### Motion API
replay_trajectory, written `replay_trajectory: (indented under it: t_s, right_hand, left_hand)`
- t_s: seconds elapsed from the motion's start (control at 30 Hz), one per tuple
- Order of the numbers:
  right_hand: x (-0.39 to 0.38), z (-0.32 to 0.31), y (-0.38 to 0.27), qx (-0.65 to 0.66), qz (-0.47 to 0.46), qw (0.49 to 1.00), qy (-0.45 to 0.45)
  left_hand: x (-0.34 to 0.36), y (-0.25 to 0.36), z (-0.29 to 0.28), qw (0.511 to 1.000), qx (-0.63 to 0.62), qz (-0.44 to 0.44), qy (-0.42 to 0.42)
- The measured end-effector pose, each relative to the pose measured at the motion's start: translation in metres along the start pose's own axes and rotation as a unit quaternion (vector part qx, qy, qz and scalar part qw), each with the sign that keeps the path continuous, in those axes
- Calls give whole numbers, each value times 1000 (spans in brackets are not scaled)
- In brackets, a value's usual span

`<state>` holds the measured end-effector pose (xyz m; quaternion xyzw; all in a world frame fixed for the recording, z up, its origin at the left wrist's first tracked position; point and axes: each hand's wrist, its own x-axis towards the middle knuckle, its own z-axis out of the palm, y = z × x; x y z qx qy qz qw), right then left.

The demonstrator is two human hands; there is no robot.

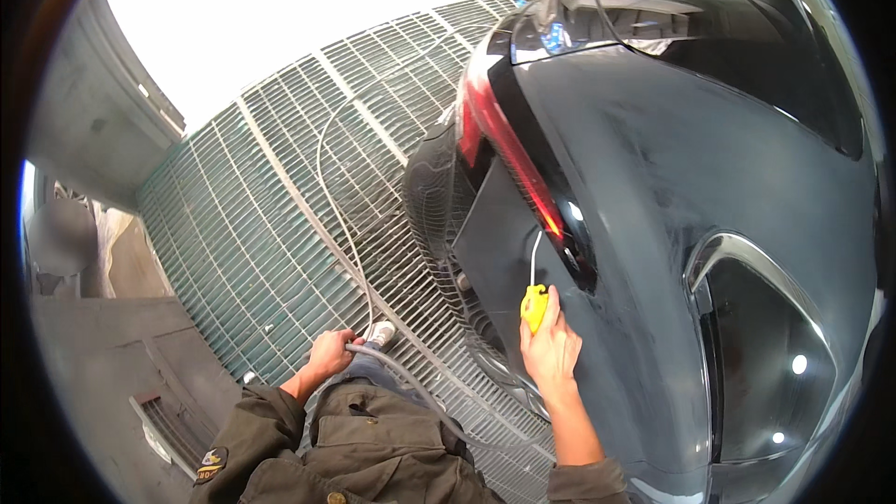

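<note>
My right hand [551, 350] is closed around a yellow air blow gun [533, 306] with a long, thin, bent nozzle. The nozzle's tip is close to the lower end of a red tail light [513, 145] on a dark grey car body [635, 177]; whether they touch I cannot tell. In front of my body, my left hand [329, 353] grips a grey hose [420, 390]. From there the hose loops rightward toward my right forearm, where its far end is hidden. The car's paint looks dull and streaked.
Metal floor grating [271, 224] runs under my feet, and a thin hose [322, 163] trails across it. The car's rear wheel-side dark trim [434, 196] borders the grating. Grey cabinets or walls [112, 345] stand at left, beside a blurred round shape [61, 236]. Bright light fills the far side.
</note>
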<state>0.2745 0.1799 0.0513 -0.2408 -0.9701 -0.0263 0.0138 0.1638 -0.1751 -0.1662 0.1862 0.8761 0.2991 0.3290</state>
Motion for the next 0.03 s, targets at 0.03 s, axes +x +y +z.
replay_trajectory:
  t_s: [0.03]
  right_hand:
    - [9,-2,-5,-4,9,1000,-13]
  left_hand:
    - [-1,-7,2,1000,2,-8,7]
